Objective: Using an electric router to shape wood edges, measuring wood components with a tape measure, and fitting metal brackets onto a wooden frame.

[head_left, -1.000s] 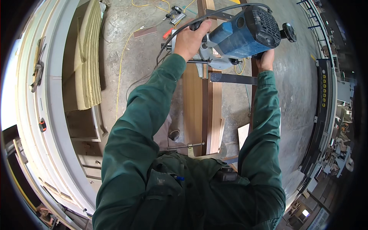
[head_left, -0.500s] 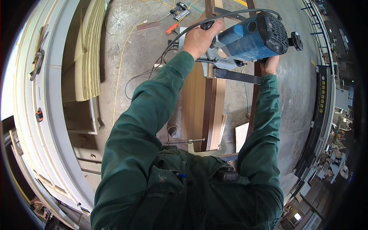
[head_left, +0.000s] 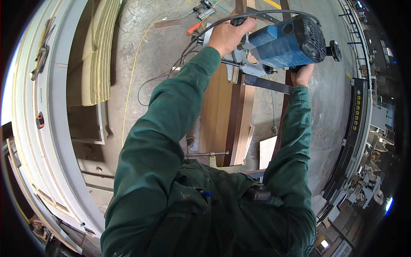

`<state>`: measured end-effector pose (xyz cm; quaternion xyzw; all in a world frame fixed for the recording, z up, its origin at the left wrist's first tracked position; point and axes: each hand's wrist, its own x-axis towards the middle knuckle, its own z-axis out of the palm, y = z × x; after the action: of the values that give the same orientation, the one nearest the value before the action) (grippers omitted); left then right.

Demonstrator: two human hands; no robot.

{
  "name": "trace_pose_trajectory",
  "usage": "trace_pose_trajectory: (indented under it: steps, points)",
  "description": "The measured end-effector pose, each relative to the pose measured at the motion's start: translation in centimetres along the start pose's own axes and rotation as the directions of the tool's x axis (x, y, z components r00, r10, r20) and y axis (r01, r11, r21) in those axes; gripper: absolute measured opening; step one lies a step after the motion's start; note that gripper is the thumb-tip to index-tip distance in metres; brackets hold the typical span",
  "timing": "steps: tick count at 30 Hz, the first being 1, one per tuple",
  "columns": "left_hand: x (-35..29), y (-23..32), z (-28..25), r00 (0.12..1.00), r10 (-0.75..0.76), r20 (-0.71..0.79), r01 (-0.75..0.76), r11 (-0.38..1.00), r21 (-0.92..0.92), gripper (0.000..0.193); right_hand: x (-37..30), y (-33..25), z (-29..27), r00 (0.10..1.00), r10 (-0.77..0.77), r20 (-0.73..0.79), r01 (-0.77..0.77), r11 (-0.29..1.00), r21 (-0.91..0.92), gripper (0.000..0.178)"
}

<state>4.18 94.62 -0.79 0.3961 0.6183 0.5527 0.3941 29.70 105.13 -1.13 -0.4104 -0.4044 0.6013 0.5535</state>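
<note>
Left hand [head_left: 231, 37] clasps 1 handle [head_left: 238, 20] of the router [head_left: 280, 46]; right hand [head_left: 303, 75] holds the opposite side, fingers largely hidden. Router sits over the boards [head_left: 217, 103]; likely heavy, rigid, top-heavy; its 2 handles should offer the safest hold.

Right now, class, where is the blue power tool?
In the head view, the blue power tool is upper right, held by the left hand and right hand.
</note>
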Motion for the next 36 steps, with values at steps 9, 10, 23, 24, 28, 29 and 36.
trace_pose_trajectory:
  steps: [9,10,23,24,28,29,36]
  points:
    - [1.4,0.6,-0.5,0.993,-0.046,0.107,0.052,0.997,-0.058,0.057,-0.3,0.3,-1.4,1.0,0.006,-0.001,-0.006,1.0,0.012,0.042]
    - [1.6,0.5,-0.6,0.994,-0.047,0.102,0.053,0.997,-0.058,0.057,-0.5,0.3,-1.0,1.0,0.008,0.003,-0.008,1.0,0.012,0.042]
    - [1.5,1.1,-0.6,0.995,0.042,0.094,-0.035,0.996,-0.078,0.058,-0.9,0.1,0.0,0.995,-0.076,-0.06,0.077,0.997,0.0,0.044]
    - [1.3,1.3,-0.6,0.996,0.048,0.078,-0.042,0.995,-0.086,0.058,-1.0,0.1,0.1,0.996,-0.076,-0.051,0.076,0.997,0.001,0.043]
    - [0.9,2.1,-0.8,0.997,0.012,0.072,-0.009,0.999,-0.053,0.057,-0.5,0.6,-0.6,0.994,-0.106,-0.007,0.106,0.994,-0.017,0.043]
    - [1.0,2.0,-0.8,0.997,0.013,0.073,-0.009,0.998,-0.055,0.057,-0.3,0.8,-1.1,0.993,-0.121,-0.006,0.121,0.993,-0.009,0.043]
    - [1.5,1.8,-0.6,0.997,0.056,0.054,-0.051,0.995,-0.082,0.053,0.0,0.4,-2.2,0.988,0.002,0.157,-0.017,0.996,0.092,0.039]
